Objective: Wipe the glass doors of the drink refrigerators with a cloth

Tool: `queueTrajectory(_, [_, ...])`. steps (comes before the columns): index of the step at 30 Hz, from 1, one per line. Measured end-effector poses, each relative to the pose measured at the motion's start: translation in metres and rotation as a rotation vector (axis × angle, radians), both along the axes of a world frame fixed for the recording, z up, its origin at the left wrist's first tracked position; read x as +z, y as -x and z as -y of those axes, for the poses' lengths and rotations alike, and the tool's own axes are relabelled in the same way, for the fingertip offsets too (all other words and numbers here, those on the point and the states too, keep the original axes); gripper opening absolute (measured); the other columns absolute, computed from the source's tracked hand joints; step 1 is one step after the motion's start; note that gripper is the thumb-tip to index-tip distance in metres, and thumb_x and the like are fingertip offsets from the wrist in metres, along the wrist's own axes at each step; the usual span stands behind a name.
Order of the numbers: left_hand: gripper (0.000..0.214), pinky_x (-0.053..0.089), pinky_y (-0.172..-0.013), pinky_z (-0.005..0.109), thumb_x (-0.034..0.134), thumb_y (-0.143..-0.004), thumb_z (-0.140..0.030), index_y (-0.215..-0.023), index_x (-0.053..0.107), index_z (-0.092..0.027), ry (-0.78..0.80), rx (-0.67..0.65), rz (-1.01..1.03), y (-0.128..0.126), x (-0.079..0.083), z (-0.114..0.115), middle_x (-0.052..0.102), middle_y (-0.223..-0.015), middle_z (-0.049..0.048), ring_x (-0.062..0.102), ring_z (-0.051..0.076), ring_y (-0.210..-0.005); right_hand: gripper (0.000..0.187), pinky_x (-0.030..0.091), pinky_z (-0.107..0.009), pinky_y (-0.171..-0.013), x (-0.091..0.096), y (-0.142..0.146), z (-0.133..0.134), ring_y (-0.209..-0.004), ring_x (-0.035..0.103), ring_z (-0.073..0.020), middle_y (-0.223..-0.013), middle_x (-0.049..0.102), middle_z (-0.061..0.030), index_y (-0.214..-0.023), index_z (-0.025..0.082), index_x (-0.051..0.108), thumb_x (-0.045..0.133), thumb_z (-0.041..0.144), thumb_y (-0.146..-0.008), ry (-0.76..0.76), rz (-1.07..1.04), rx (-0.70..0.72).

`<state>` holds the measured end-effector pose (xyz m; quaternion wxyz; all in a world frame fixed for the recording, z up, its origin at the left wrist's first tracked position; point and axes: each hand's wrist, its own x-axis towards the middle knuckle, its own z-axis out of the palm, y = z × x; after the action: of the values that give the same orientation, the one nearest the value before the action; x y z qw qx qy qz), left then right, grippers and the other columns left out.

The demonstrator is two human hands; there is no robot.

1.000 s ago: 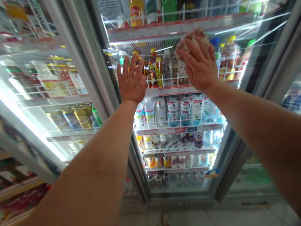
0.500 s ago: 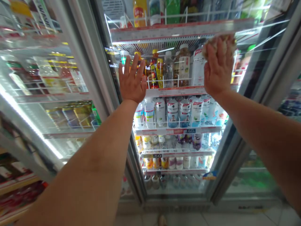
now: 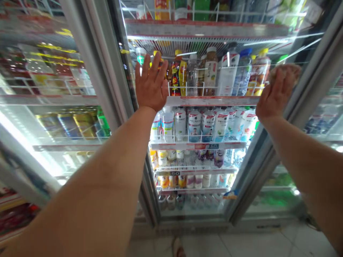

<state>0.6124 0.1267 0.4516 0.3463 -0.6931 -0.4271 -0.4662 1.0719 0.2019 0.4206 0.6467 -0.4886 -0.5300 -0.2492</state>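
My left hand lies flat with spread fingers against the glass door of a lit drinks fridge, near its left edge. Nothing is in it. Under the fingers of my right hand is a bunched, pale brownish cloth, pressed to the glass by the door's right side. Behind the glass, between my hands, stand a brown-tinted bottle, a white-labelled bottle and a blue-capped bottle.
Lower shelves hold several white-labelled bottles. Metal door frames run along both sides, with more glass-fronted fridge sections left and right. Cans stand behind the left glass. A foot shows on the tiled floor.
My right hand has slid the cloth right and slightly down across the glass, uncovering the blue-capped and yellow-capped bottles. My left hand stays at nearly the same spot on the door.
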Motion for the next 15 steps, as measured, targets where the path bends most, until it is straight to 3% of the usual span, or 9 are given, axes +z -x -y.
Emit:
queueTrajectory(4, [0.082,-0.02,-0.132,0.045,0.028,-0.096,-0.074,-0.162,0.034,-0.025,-0.011,-0.051,-0.003,0.003,0.0,0.0,0.012,-0.171,-0.0182,-0.005,0.021,-0.162,0.086,0.0,-0.043,-0.131,0.062,-0.035,-0.025,-0.162,0.008,-0.0231,-0.169,0.017,0.0037,-0.163,0.023,0.033,0.053,0.058,-0.087,0.047,-0.025,0.033])
queueTrajectory(6, [0.08,-0.019,-0.132,0.046,0.03,-0.098,-0.071,-0.163,0.034,-0.025,-0.004,-0.041,-0.004,0.002,0.0,0.002,0.013,-0.171,-0.0169,-0.005,0.021,-0.161,0.087,-0.002,-0.037,-0.13,0.075,-0.038,-0.036,-0.161,0.01,-0.0243,-0.167,0.02,0.0063,-0.161,0.024,0.04,0.047,0.067,-0.086,0.004,-0.123,0.025])
queueTrajectory(8, [0.075,-0.018,-0.133,0.045,0.031,-0.1,-0.066,-0.163,0.032,-0.027,0.001,-0.002,-0.018,0.001,0.001,0.003,0.012,-0.171,-0.0167,-0.005,0.018,-0.161,0.091,-0.001,-0.037,-0.129,0.061,-0.034,-0.038,-0.161,0.011,-0.0267,-0.165,0.023,0.0086,-0.159,0.028,0.045,0.051,0.073,-0.08,-0.07,-0.108,0.087])
queueTrajectory(10, [0.071,-0.018,-0.132,0.044,0.033,-0.102,-0.061,-0.164,0.03,-0.027,-0.009,0.029,-0.025,0.001,0.001,0.002,0.011,-0.171,-0.0167,-0.006,0.016,-0.161,0.087,0.002,-0.037,-0.129,0.032,-0.028,-0.031,-0.16,0.012,-0.0277,-0.163,0.027,0.0109,-0.155,0.035,0.05,0.055,0.074,-0.077,-0.156,-0.006,0.181])
queueTrajectory(12, [0.072,-0.019,-0.132,0.045,0.041,-0.101,-0.055,-0.165,0.028,-0.025,-0.003,0.059,-0.026,0.001,0.002,0.0,0.01,-0.172,-0.0157,-0.006,0.016,-0.161,0.082,0.007,-0.035,-0.129,0.01,-0.028,-0.021,-0.16,0.014,-0.0255,-0.162,0.028,0.0129,-0.154,0.04,0.05,0.056,0.073,-0.078,-0.121,0.073,0.196])
queueTrajectory(13, [0.072,-0.018,-0.132,0.047,0.044,-0.1,-0.05,-0.165,0.027,-0.023,-0.004,0.083,-0.031,0.0,0.002,-0.001,0.01,-0.172,-0.0143,-0.006,0.017,-0.161,0.084,0.008,-0.035,-0.13,0.008,-0.029,-0.017,-0.16,0.013,-0.0251,-0.163,0.027,0.0125,-0.155,0.039,0.048,0.055,0.073,-0.079,-0.083,0.095,0.177])
queueTrajectory(15, [0.071,-0.013,-0.132,0.051,0.047,-0.098,-0.037,-0.165,0.028,-0.021,-0.031,0.131,-0.053,-0.001,0.001,0.001,0.012,-0.173,-0.0119,-0.003,0.019,-0.161,0.087,0.006,-0.038,-0.132,0.02,-0.029,-0.012,-0.161,0.012,-0.0265,-0.165,0.026,0.0079,-0.159,0.029,0.044,0.047,0.075,-0.085,-0.072,0.065,0.09])
